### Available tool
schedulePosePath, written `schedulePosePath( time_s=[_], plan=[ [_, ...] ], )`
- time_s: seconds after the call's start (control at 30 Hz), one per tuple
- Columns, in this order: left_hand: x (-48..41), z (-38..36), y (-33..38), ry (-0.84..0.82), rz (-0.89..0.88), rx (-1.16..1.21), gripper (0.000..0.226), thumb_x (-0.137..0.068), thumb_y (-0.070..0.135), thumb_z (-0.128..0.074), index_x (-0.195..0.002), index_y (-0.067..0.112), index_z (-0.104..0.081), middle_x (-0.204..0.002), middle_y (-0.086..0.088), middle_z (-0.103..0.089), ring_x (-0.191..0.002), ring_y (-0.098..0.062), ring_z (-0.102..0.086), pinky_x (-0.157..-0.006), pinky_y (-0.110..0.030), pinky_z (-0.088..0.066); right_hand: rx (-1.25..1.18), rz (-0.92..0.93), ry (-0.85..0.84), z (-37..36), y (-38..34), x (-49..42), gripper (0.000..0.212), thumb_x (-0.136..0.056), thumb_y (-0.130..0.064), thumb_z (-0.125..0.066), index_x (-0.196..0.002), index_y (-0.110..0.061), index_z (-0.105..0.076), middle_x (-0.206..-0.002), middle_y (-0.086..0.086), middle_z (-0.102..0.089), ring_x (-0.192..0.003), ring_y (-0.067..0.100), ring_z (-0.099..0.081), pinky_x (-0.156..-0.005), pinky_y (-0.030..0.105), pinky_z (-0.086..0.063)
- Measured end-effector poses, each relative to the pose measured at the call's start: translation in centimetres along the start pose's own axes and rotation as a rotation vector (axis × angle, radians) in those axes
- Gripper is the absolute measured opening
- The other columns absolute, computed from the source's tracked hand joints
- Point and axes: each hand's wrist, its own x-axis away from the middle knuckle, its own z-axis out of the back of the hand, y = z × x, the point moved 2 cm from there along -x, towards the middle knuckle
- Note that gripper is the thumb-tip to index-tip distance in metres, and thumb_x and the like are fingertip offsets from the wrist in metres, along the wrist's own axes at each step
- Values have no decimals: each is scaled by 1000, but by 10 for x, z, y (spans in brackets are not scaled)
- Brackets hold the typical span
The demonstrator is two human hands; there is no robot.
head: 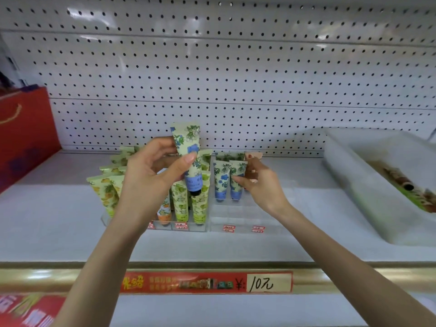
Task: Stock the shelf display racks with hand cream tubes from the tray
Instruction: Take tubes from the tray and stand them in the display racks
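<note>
Red gift bag (pixel 26 128) stands at the far left of a white shelf (pixel 59 208). Near the middle, a clear left rack (pixel 169 227) holds rows of upright cream-coloured tubes, caps down. It has yellow-printed tubes (pixel 105 193) on its left side, and one orange-printed tube (pixel 164 214) and green-leafed tubes (pixel 180 200) on its right.

Above the green row the left hand (pixel 151 175) is raised on a bare forearm, thumb and fingertips pinching a blue-flowered tube (pixel 187 149). That tube is pale green with blue blossoms, a blue label band and a dark cap. It is held nearly upright, flat crimped end on top, cap just over the green tubes. On the shelf's front edge below, a red price strip (pixel 207 283) carries a handwritten "10".

Just beside the first rack sits a clear right rack (pixel 243 220), with two blue-capped tubes (pixel 221 180) standing side by side toward its back. The right hand (pixel 262 182) reaches in from the right, thumb tip touching the right-hand tube of the pair, fingers curled behind. Whether it grips that tube cannot be told. A pink tube (pixel 253 155) shows behind the fingers. A white plastic tray (pixel 342 175) lies at the far right, more tubes blurred inside.
</note>
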Motion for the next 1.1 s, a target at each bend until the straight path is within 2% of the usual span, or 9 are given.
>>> schedulePosePath(
  time_s=[0.27, 0.4, 0.53, 0.6, 0.67, 0.8, 0.93, 1.03, 1.1],
  plan=[
    [-2, -6, -2, 25, 11, -23, 31, -67, 34, -67, -97, 27, -62, -95, 10, -69, -83, -4, -66, -65, -18, -53, -33, 20, -40, 8, 1, 4, 34, -84, -13, -68, -115, -8, -56, -96, -2, -63, -79, 1, -58, -66, 3, -43],
    [-2, -11, -2, 23, 17, -30, 31, -66, 35, -68, -95, 29, -62, -92, 12, -70, -84, -4, -66, -74, -25, -54, -61, 14, -28, 21, -3, 5, 33, -83, -12, -69, -113, -11, -58, -96, -5, -63, -92, 15, -62, -78, 15, -50],
    [-1, -22, 1, -2, 15, -1, 31, -64, 33, -68, -93, 24, -62, -90, 8, -70, -79, -2, -65, -66, -18, -52, -60, 81, 59, 45, -24, 6, 19, -89, -19, -63, -106, -11, -60, -98, -7, -63, -93, 5, -59, -70, 3, -43],
    [0, -28, 2, -35, 16, -10, 32, -62, 35, -68, -92, 23, -63, -89, 8, -71, -78, -2, -65, -68, -19, -53, -142, 133, 69, 58, -44, 8, 15, -91, -24, -58, -102, -16, -60, -97, -8, -65, -92, 4, -61, -74, 13, -48],
    [1, -35, 2, -74, 14, -30, 31, -61, 38, -68, -90, 27, -64, -88, 12, -72, -79, -3, -66, -73, -21, -54, -277, 172, 4, 68, -68, 13, 12, -90, -29, -56, -97, -21, -61, -100, -9, -66, -96, 6, -63, -80, 26, -54],
    [3, -47, 0, -113, -17, -50, 25, -63, 37, -68, -87, 30, -66, -87, 15, -71, -79, -1, -64, -73, -16, -52, -342, 233, -147, 74, -101, 22, 23, -75, -42, -61, -94, -28, -63, -88, -18, -65, -81, 2, -63, -73, 24, -54],
    [3, -51, -3, -102, -34, -51, 25, -63, 38, -68, -88, 31, -67, -86, 12, -71, -80, -3, -65, -72, -17, -52, -294, 219, -189, 68, -101, 25, 17, -78, -28, -70, -93, -23, -64, -88, -11, -66, -77, 6, -63, -72, 27, -52],
    [4, -51, -5, -91, -35, -71, 28, -64, 38, -68, -90, 28, -67, -88, 8, -71, -80, -3, -65, -70, -17, -52, -363, 205, -203, 64, -99, 27, 14, -79, -17, -72, -91, -19, -64, -86, -7, -68, -77, 6, -63, -69, 20, -52],
    [5, -51, -5, -81, -35, -92, 33, -65, 37, -68, -94, 22, -68, -92, 4, -70, -81, -4, -65, -70, -16, -51, -410, 185, -215, 61, -97, 27, 15, -77, -16, -72, -90, -17, -64, -87, -3, -70, -80, 11, -65, -71, 23, -53]
  ],
)
